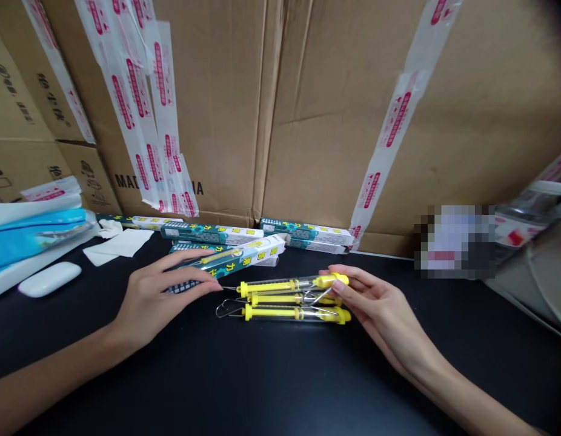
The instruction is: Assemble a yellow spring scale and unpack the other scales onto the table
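Observation:
Three clear tube spring scales with yellow ends lie side by side on the black table. The farthest spring scale (pixel 271 287) is between my hands. My left hand (pixel 165 287) is closed, with thumb and fingertips pinching the thin metal hook at its left end. Closed on that scale's yellow right end is my right hand (pixel 369 297), thumb on top. Just below it sits the middle spring scale (pixel 275 299), partly covered. Nearest to me is the third spring scale (pixel 271 312), its wire hook pointing left. Behind my left fingers is a printed narrow box (pixel 244 257), partly hidden.
More narrow boxes (pixel 212 232) line the foot of a tall cardboard wall (pixel 217 109). On the left are a white mouse-shaped object (pixel 49 279), white paper (pixel 119 247) and a blue packet (pixel 39 233). A clear container (pixel 526 212) stands at the right beside a blurred-out item.

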Tool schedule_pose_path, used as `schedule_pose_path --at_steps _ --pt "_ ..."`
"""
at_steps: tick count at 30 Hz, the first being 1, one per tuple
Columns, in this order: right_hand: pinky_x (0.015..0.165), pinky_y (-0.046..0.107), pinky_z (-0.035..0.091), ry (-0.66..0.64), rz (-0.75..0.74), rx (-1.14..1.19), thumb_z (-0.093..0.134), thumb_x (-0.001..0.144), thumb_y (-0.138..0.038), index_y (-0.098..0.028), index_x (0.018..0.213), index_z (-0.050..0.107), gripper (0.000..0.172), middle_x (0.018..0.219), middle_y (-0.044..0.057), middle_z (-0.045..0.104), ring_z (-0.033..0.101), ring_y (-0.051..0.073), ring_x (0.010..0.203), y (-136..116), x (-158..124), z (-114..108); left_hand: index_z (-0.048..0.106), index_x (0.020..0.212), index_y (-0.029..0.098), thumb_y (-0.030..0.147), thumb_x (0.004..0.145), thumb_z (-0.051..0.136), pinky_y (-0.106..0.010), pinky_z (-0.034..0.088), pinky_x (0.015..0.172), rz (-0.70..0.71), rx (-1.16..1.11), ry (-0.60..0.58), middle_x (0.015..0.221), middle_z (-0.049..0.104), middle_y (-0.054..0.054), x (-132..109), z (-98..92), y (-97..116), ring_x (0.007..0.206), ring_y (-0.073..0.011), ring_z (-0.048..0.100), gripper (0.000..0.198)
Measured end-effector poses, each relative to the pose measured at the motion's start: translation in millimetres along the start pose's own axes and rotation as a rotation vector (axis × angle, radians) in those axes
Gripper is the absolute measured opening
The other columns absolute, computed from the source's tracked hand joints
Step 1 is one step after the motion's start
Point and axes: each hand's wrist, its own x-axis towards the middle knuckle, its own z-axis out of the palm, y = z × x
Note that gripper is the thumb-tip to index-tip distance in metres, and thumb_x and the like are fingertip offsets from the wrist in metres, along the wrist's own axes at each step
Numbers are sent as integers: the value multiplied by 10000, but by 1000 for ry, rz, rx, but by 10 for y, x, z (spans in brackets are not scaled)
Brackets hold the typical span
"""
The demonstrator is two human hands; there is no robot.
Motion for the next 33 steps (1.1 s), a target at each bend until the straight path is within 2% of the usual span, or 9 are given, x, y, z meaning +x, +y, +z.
schedule_pose_path --at_steps 3,5,10,15,18,21,25,29,33 --pt "795 271 596 -22 -56 -69 910 660 -377 -213 971 788 372 1070 81 789 735 194 896 20 78 -41 792 906 272 255 896 717 -330 558 954 165 78 7 1199 726 -16 -6 -26 -15 1002 -214 724 78" --pt "821 315 597 -28 -73 -98 903 663 -385 -200 985 781 391 1083 97 785 736 219 922 33 122 -71 786 974 279 220 887 724 -367 550 984 225 112 -7 1255 702 -26 -17 -41 -36 1022 -227 715 122" --pt "882 358 580 -57 -105 -191 885 682 -402 -183 1003 765 407 1106 111 779 727 248 1001 58 189 -142 743 1122 281 185 921 675 -425 526 1014 280 131 -120 1376 621 -69 -53 -64 -96 1158 -264 648 232" --pt "868 371 582 -108 -107 -305 872 681 -456 -172 955 775 406 1066 115 789 737 259 968 44 206 -174 729 1167 290 139 911 672 -405 520 1015 290 111 -134 1393 611 -65 -65 -70 -107 1172 -262 640 302" --pt "829 363 589 -118 -108 -367 859 687 -486 -164 943 777 419 1004 111 797 744 252 909 33 212 -182 754 1111 318 212 909 697 -386 516 1019 208 84 -89 1341 651 -27 -42 -55 -86 1123 -244 668 235" --pt "808 347 588 -110 -120 -411 841 700 -514 -163 936 773 429 984 109 798 744 241 885 34 216 -188 786 962 337 336 898 714 -376 518 1017 9 10 -17 1256 699 19 -2 -38 -74 1072 -231 694 97" --pt "797 352 591 -133 -126 -473 812 722 -545 -163 937 774 440 984 116 797 745 248 885 37 209 -180 785 926 344 422 858 740 -406 493 1052 -196 -123 0 1210 721 30 39 -23 -102 1105 -244 683 113" --pt "852 395 585 -152 -159 -546 773 766 -539 -174 954 782 410 1048 119 788 731 279 969 46 196 -169 783 946 338 417 854 742 -451 470 1078 -256 -199 -22 1177 737 12 55 -7 -120 1113 -248 678 128" --pt "987 467 525 -100 -256 -600 726 822 -514 -212 1102 749 413 1204 108 737 672 296 1118 84 180 -190 787 917 322 410 840 754 -455 502 1053 -272 -239 -44 1144 753 0 64 -8 -75 1082 -248 696 122"
